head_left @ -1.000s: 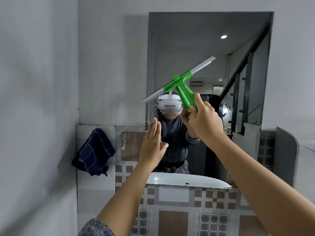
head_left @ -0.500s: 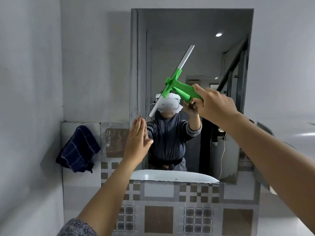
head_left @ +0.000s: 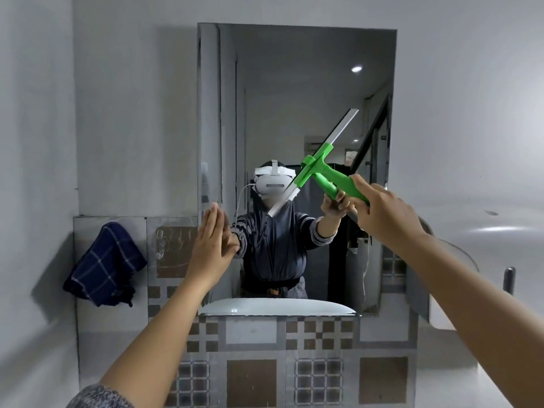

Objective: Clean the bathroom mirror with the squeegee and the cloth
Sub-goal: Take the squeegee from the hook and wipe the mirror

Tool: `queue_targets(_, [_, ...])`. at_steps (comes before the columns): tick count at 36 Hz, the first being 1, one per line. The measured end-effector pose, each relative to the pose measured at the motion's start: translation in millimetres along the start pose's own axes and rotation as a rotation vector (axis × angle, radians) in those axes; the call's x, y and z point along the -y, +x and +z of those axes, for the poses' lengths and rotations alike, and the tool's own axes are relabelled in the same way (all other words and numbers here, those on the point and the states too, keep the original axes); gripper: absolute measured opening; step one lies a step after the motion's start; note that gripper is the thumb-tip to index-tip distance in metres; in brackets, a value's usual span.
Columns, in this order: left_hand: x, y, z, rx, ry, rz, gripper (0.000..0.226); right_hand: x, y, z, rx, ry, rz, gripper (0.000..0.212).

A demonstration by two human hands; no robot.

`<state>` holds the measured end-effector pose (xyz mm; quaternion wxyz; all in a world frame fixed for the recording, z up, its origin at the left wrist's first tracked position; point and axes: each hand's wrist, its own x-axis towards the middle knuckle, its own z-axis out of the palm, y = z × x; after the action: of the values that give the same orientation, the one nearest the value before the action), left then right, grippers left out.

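Rectangular frameless wall mirror (head_left: 294, 92): squeegee step. Right hand (head_left: 385, 213), fingers wrapped round green plastic squeegee (head_left: 319, 169); left hand (head_left: 210, 248) flat, fingers open. Next: level blade, draw downward.

I'm seeing a glossy green plastic squeegee (head_left: 325, 175), reflective glass mirror (head_left: 294, 98), soft checked cloth (head_left: 106, 265), and shiny patterned tiles (head_left: 253, 378).

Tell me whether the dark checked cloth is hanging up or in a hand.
Hanging up. The cloth droops bunched against the tiled wall left of the mirror; the left hand is flat and empty, the right hand grips the squeegee.
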<state>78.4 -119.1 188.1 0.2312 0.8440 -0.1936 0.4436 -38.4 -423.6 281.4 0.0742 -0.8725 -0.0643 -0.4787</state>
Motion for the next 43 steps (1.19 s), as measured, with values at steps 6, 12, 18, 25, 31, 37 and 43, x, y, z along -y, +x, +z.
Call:
queue_targets(6, [2.4,-0.8,-4.1,0.001,0.017,0.029,0.094,2.1,-9.3,7.2,-0.005,0.028,0.053,0.044])
queue_targets(12, [7.6,-3.6,-10.5,0.012,0.034,0.097,0.094,3.9,-20.1,12.9,0.015,0.040,0.133,0.046])
queue_targets(18, [30.0,-6.6,-22.3,0.068,0.049,0.160,0.093,29.9,-43.3,28.2,0.006,0.054,0.248,0.046])
queue_targets(25, [51.6,-36.1,-14.5,0.112,0.064,0.182,0.088,51.2,-83.5,54.1,0.012,0.197,0.341,0.046])
queue_targets(31, [37.8,-32.4,-12.3,0.095,0.073,0.157,0.089,59.0,-85.0,64.6,-0.049,0.437,0.459,0.050])
queue_targets(37, [25.9,-23.5,-12.1,0.062,0.063,0.134,0.090,79.3,-85.1,82.2,-0.139,0.554,0.568,0.036])
queue_targets(43, [18.6,-26.4,-9.6,0.078,0.048,0.118,0.097,124.5,-89.5,97.4,-0.275,0.751,0.689,0.012])
